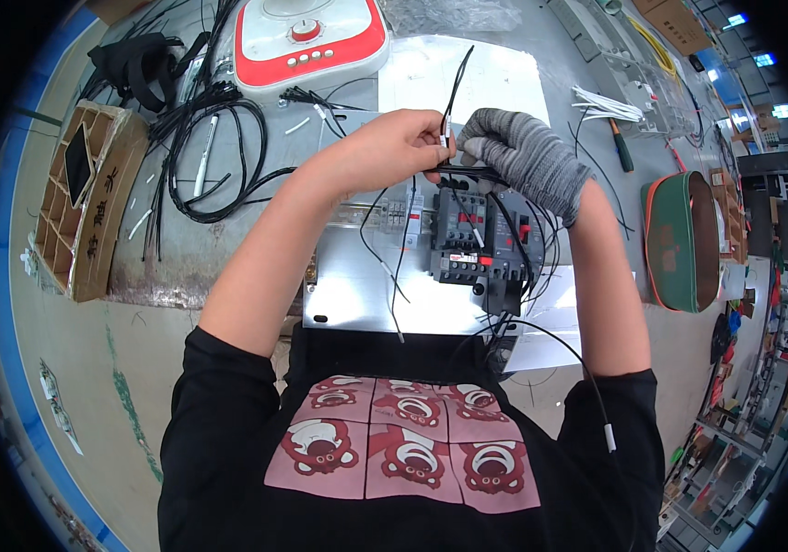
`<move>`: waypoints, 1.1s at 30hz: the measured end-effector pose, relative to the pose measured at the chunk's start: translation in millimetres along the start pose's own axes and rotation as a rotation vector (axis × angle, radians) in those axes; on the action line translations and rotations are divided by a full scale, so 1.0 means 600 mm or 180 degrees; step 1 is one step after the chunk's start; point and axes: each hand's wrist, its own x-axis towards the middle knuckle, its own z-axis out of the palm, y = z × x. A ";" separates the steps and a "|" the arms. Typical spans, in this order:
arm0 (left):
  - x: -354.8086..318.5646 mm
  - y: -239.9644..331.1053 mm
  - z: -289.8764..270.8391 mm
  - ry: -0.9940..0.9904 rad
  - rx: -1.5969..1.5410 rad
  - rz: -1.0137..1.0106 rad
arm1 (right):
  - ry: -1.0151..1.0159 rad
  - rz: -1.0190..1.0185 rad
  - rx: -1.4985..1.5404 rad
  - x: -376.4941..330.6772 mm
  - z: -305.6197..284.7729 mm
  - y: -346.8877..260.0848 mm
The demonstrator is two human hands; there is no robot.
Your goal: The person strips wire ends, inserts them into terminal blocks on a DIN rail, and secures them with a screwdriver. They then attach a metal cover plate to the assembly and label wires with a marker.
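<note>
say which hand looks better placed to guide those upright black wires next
Left, probably: the bare left hand pinches the upright black wires, while the gloved right hand curls close beside them, its grip partly hidden.

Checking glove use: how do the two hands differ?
The left hand is bare; the right hand wears a grey knit glove. The left hand pinches black wires near white tags; the right hand curls beside them, its grip partly hidden. Both are at the black wires, beyond the person's shirt.
</note>
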 end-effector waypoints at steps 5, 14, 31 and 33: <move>-0.006 0.005 0.002 0.0062 0.0048 0.0088 | -0.0495 0.0597 0.0223 -0.007 -0.008 -0.023; 0.000 -0.008 0.004 0.0271 -0.0217 -0.0027 | 0.2109 -0.1412 -0.1952 -0.094 0.091 -0.018; -0.006 -0.010 0.004 0.0565 -0.0420 0.0169 | 0.2054 -0.0755 -0.0497 -0.042 0.142 0.029; -0.006 -0.007 0.004 0.0528 -0.0472 0.0183 | 0.2059 -0.1052 -0.0674 -0.040 0.136 0.023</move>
